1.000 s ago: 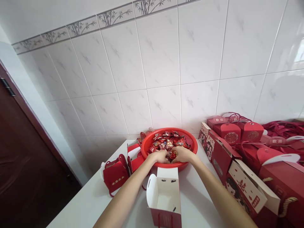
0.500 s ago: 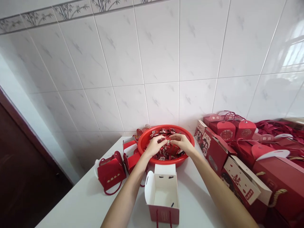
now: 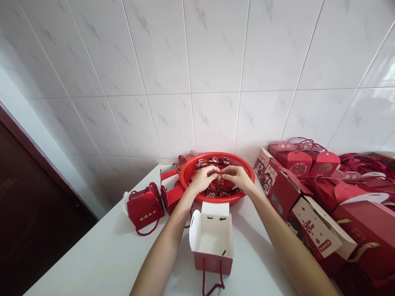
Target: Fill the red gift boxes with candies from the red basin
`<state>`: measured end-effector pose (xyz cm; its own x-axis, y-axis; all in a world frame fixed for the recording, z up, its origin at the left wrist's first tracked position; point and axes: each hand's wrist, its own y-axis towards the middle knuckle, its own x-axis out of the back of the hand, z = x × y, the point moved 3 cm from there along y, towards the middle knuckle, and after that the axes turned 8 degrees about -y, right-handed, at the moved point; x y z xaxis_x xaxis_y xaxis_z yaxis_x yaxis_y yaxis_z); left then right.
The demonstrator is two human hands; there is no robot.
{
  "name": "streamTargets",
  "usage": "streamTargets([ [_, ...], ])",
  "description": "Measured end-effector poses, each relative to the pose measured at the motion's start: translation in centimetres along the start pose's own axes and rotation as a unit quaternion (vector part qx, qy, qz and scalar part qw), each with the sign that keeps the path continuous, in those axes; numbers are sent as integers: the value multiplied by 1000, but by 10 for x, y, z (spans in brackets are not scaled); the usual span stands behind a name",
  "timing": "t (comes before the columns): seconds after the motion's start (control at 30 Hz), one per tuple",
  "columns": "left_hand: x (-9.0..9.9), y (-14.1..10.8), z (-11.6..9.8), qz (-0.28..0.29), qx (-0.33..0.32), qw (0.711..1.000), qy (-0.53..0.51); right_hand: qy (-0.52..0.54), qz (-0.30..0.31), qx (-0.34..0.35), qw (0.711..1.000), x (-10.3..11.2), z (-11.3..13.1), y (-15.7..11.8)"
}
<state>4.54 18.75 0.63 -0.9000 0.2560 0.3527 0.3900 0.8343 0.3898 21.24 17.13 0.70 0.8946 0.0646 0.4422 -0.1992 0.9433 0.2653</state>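
tabletop (image 3: 101, 255) bears open box (image 3: 212, 263) before basket (image 3: 184, 176), left hand (image 3: 203, 179) and right hand (image 3: 238, 178) each in narrow grip on packet (image 3: 219, 177)

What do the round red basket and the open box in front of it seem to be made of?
Red basket: probably plastic, lightly glossy, given its even colour, smooth thick rim and small regular holes.
Open box: likely thin card, matte white inside and red outside, with thin flaps and punched slots; any coating is unclear.

Both forearms reach forward, hands (image 3: 219, 179) nearly meeting, fingers (image 3: 213, 170) bent.
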Motion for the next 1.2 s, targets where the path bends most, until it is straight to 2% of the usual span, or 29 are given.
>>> streamTargets([
  [0.17,2,1,3,-25,8,998,-48,-12,-1,-7,1000,-1,3,-2],
  [0.43,0,0,-2,-9,-7,995,-99,-19,-20,26,999,0,4,0],
  [0.6,-4,-4,-10,43,15,993,-107,26,-33,40,998,-2,-4,3],
  [0.73,-6,-5,-12,68,44,983,-163,63,-1,76,995,-3,-4,4],
  [0.87,-6,-4,-8,61,71,978,-187,94,13,64,993,-1,-3,3],
  [1.03,-6,-2,-6,62,86,983,-152,123,-30,35,991,2,-6,5],
  [1.2,-3,-1,-10,18,52,988,-144,151,-40,32,987,3,-4,4],
])
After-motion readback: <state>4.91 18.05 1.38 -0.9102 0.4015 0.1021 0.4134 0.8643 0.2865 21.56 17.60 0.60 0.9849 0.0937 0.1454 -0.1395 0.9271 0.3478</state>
